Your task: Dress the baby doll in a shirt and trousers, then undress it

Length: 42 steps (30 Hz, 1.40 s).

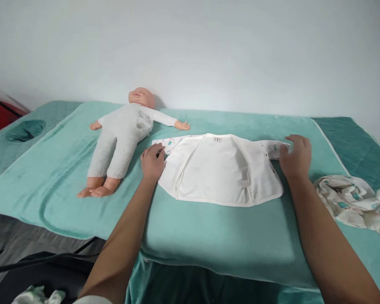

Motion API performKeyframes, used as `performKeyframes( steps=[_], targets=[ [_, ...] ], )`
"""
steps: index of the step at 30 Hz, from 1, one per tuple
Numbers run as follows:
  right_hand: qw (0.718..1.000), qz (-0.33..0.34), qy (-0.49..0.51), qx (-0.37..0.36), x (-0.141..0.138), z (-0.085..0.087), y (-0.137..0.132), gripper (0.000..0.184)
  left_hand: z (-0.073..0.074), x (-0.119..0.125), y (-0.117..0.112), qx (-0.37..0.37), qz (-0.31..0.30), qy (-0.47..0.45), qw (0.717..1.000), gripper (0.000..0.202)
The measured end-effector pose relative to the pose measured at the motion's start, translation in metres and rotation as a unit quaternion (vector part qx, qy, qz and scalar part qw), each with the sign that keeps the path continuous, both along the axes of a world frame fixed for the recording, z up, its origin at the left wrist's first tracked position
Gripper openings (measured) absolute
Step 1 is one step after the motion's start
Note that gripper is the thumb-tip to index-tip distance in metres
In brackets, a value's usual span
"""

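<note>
A small white baby shirt [213,173] lies spread open, its inside facing up, with a neck label and printed sleeves stretched to both sides. My left hand [153,161] is at the left sleeve's end, thumb and fingers curled together on the cuff. At the right cuff, my right hand [296,156] has its thumb against the sleeve and its fingers apart from the thumb. Left of the shirt a baby doll [125,131] in a white bodysuit lies on its back, one arm reaching toward the shirt.
A green cover [224,236] spreads over the bed against a white wall. Crumpled printed cloth [354,198] lies beside my right forearm. The bed has a face hole [25,130] at far left. Below left are a dark seat [47,270] and more printed fabric [34,295].
</note>
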State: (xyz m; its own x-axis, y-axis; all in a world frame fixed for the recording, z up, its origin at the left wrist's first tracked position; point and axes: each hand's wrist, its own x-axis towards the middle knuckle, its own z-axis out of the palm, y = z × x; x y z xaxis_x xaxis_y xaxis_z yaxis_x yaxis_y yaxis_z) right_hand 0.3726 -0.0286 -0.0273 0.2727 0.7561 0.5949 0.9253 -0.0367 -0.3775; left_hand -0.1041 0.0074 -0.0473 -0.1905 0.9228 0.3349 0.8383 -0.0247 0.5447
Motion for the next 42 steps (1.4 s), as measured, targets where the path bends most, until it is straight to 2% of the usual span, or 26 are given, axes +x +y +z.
performKeyframes(
  steps=[2, 5, 9, 16, 21, 23, 27, 29, 32, 35, 38, 42],
  targets=[
    [0.996, 0.084, -0.004, -0.003, -0.016, 0.002, -0.007, 0.036, 0.000, 0.000, 0.000, 0.002, 0.000, -0.004, 1.000, 0.026],
    [0.982, 0.182, 0.003, -0.058, -0.042, 0.003, -0.016, 0.043, -0.001, 0.000, -0.001, 0.003, -0.002, -0.010, 1.000, 0.026],
    [0.954, 0.257, -0.055, -0.147, -0.060, -0.002, -0.018, 0.050, -0.001, 0.000, -0.001, 0.012, -0.006, -0.013, 1.000, 0.026],
    [0.948, 0.252, -0.110, -0.160, -0.060, -0.010, -0.018, 0.052, -0.001, 0.000, -0.002, 0.014, -0.009, -0.019, 1.000, 0.025],
    [0.960, 0.237, -0.070, -0.130, -0.066, 0.001, -0.017, 0.050, 0.000, 0.000, -0.002, 0.009, -0.009, -0.022, 1.000, 0.025],
    [0.959, 0.241, -0.064, -0.137, -0.075, 0.006, -0.011, 0.050, 0.001, 0.000, -0.002, 0.006, -0.007, -0.022, 1.000, 0.025],
    [0.937, 0.257, -0.109, -0.210, -0.101, 0.006, 0.014, 0.054, 0.001, 0.000, -0.002, 0.008, -0.011, -0.022, 1.000, 0.024],
    [0.935, 0.233, -0.139, -0.230, -0.114, 0.000, 0.026, 0.056, 0.000, -0.001, -0.002, 0.014, -0.011, -0.024, 1.000, 0.024],
    [0.943, 0.192, -0.162, -0.217, -0.126, -0.007, 0.031, 0.055, -0.002, -0.001, -0.001, 0.020, -0.011, -0.029, 0.999, 0.023],
    [0.947, 0.189, -0.177, -0.190, -0.132, -0.008, 0.018, 0.053, -0.004, -0.003, 0.000, 0.035, -0.018, -0.038, 0.999, 0.024],
    [0.937, 0.229, -0.194, -0.178, -0.140, -0.004, -0.011, 0.051, -0.006, -0.005, -0.006, 0.093, -0.044, -0.052, 0.993, 0.026],
    [0.920, 0.312, -0.170, -0.162, -0.147, 0.001, -0.066, 0.047, -0.001, -0.007, -0.038, 0.167, -0.109, -0.007, 0.980, 0.025]
  ],
)
